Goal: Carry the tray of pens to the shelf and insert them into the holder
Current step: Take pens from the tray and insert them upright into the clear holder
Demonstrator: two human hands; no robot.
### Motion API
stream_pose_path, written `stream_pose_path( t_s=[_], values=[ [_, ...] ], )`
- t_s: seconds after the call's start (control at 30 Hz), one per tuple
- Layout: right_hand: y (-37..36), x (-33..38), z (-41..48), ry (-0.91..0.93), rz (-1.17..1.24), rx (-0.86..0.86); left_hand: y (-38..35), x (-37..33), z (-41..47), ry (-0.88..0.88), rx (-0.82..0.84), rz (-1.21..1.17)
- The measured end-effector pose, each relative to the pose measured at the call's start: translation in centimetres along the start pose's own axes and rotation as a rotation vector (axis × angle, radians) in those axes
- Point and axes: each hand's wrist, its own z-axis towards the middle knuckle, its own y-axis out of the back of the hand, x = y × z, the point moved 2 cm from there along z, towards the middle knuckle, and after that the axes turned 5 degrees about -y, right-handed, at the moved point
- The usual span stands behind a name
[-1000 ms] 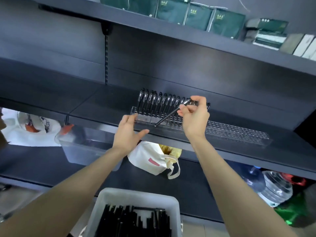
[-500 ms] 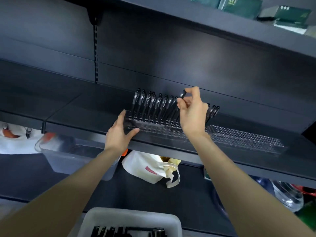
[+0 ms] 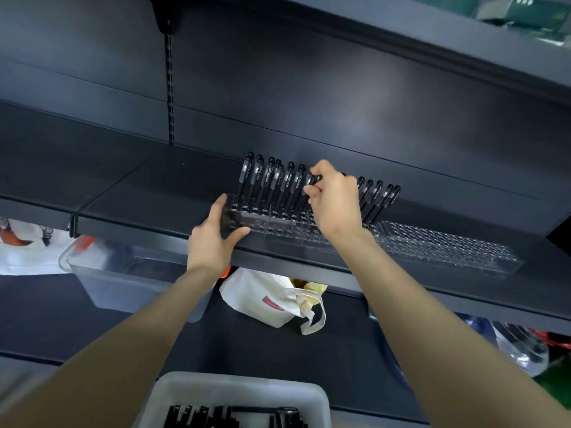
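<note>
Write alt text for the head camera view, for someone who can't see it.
The right hand pinches the top of a black pen standing in a clear holder on a dark shelf, while the left hand grips the holder's left end. A white tray of more pens sits below.

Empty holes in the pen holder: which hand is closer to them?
Right. The right hand pinches a pen at the middle of the holder, closer to its empty holes; the left hand grips its opposite end.
</note>
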Motion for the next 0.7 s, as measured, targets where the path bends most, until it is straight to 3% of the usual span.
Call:
stream_pose_path(
  t_s=[0.33,0.47,0.6,0.7],
  values=[
    [0.0,0.1,-1.8,-0.041,0.035,-0.048,0.0,0.3,-0.5,0.031,0.098,0.040],
    [-0.8,-0.3,-5.2,-0.057,0.086,-0.074,1.2,0.9,-3.9,-0.060,0.101,0.183],
    [-3.7,-1.6,-11.7,-0.129,0.125,-0.010,2.5,3.5,-10.2,-0.208,0.142,0.362],
    [-6.7,-2.9,-17.9,-0.225,0.140,0.112,3.1,6.9,-15.8,-0.121,0.277,0.449]
  ],
)
